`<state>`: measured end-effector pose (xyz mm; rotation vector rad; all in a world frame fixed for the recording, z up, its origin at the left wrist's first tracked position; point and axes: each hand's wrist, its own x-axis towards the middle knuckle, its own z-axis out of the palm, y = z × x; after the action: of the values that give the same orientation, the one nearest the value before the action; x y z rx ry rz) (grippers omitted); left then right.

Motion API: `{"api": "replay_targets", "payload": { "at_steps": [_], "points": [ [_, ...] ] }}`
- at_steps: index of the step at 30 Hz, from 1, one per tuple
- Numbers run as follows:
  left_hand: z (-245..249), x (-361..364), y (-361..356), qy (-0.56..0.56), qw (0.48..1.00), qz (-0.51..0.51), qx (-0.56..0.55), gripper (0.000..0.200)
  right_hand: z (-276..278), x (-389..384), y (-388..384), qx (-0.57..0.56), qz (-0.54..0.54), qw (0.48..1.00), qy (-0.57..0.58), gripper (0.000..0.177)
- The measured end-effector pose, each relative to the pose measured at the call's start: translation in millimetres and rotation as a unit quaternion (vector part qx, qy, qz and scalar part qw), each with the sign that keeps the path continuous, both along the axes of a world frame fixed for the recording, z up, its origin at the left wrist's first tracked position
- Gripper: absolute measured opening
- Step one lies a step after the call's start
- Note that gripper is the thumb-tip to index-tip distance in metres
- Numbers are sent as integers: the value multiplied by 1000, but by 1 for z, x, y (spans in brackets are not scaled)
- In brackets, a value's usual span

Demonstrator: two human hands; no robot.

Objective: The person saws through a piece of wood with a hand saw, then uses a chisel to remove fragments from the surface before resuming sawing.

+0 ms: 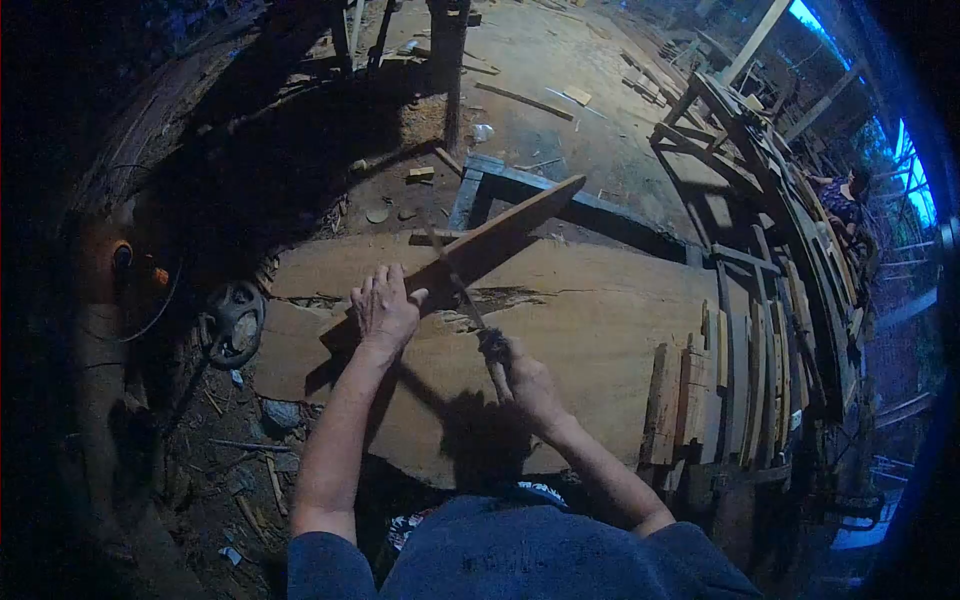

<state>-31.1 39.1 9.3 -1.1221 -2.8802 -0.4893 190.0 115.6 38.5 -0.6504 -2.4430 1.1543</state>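
Observation:
A long wooden board (pixel 515 222), tapered at its far end, lies slantwise over a wide, cracked wood slab (pixel 590 300). My left hand (pixel 385 310) grips the near part of this board, fingers over its top and thumb along the right side. In my right hand (pixel 530 385) is the handle of a long narrow-bladed hand tool (pixel 460 280), closed in my fingers. Its blade points up and away, blurred, and crosses over the board just right of my left hand. Dark wrapping or dirt shows where handle and blade meet.
Stacked wood strips (pixel 690 390) line the slab's right side, beside a long timber rack (pixel 760 170). A bluish wooden frame (pixel 590 205) stands behind the slab. At left are a spoked wheel (pixel 236 322) and an orange object (pixel 130 262). A person (pixel 845 195) is at far right.

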Motion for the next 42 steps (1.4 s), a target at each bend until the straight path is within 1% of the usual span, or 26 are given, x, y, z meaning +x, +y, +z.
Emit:
{"api": "replay_targets", "payload": {
  "at_steps": [2, 3, 4, 6, 8, 10, 11, 12, 13, 14, 15, 17, 20, 21, 23, 26, 28, 29, 30, 32, 33, 35, 37, 39, 41, 42],
  "points": [
    [2, 0, 0, -7, 1000, -6, -4, 43, 5, -4, -2, 11, 9, 998, -57, 25],
    [9, 3, 1, -32, 999, -4, -38, 48, 4, -7, -2, 11, 11, 998, -58, 25],
    [14, 5, 1, -57, 996, -2, -72, 53, 2, -9, -3, 16, 14, 998, -51, 25],
    [15, 9, 0, -55, 997, -7, -62, 55, 1, -15, -5, 21, 20, 999, -45, 25],
    [17, 11, 0, -52, 997, -12, -54, 57, 3, -22, -7, 55, 5, 998, 8, 24],
    [19, 14, 1, -38, 998, -3, -56, 58, 3, -25, -6, 52, 2, 999, 8, 23],
    [17, 15, 2, -38, 998, -2, -57, 58, 3, -25, -6, 49, -2, 999, 7, 22],
    [13, 17, 3, -11, 999, 4, -34, 53, 2, -25, -6, 48, -2, 999, 7, 22],
    [11, 18, 3, 17, 1000, 10, -11, 47, -1, -25, -5, 51, -3, 998, -48, 22],
    [9, 18, 3, 17, 1000, 10, -12, 47, -4, -25, -4, 53, -4, 993, -104, 22],
    [10, 18, 3, 16, 1000, 5, -21, 47, -6, -25, -4, 52, -4, 993, -103, 22],
    [11, 20, 3, 15, 999, 0, -31, 47, -9, -26, -2, 68, 13, 997, -43, 23],
    [10, 23, 4, 41, 999, 9, -26, 44, -15, -28, -1, 78, 2, 997, -18, 24],
    [7, 23, 4, 60, 998, 10, -19, 43, -13, -28, -1, 77, 1, 997, -18, 24],
    [4, 24, 4, 79, 997, 8, -11, 41, -9, -26, 0, 63, -7, 992, -110, 24],
    [17, 30, 1, 54, 998, 9, -30, 41, -33, -16, -5, 78, -16, 992, -96, 23],
    [23, 30, 1, -1, 998, 2, -56, 49, -13, -23, -7, 83, -14, 990, -112, 22],
    [19, 30, 0, -2, 998, 2, -57, 49, -1, -29, -7, 88, -13, 988, -127, 21],
    [13, 29, 0, 5, 999, -2, -33, 48, 8, -38, -6, 88, -13, 988, -129, 21],
    [5, 26, 0, 17, 1000, -9, -9, 47, 22, -57, -5, 79, -11, 978, -193, 21],
    [4, 25, 0, 14, 1000, -12, 10, 47, 17, -56, -5, 80, -11, 978, -190, 21],
    [2, 20, 2, 17, 999, -11, 34, 47, 3, -54, 1, 113, -18, 987, -114, 18],
    [8, 26, 2, 72, 997, -12, 27, 38, 10, -50, -2, 117, -17, 987, -113, 18],
    [7, 27, 1, 67, 998, -9, 20, 39, 9, -51, -3, 120, -17, 986, -115, 18],
    [-8, 20, 2, 69, 996, -19, 51, 47, -1, -66, 1, 135, -21, 980, -142, 18],
    [-8, 18, 2, 71, 996, -21, 52, 47, -2, -75, 5, 135, -23, 980, -141, 18]
  ]
}}
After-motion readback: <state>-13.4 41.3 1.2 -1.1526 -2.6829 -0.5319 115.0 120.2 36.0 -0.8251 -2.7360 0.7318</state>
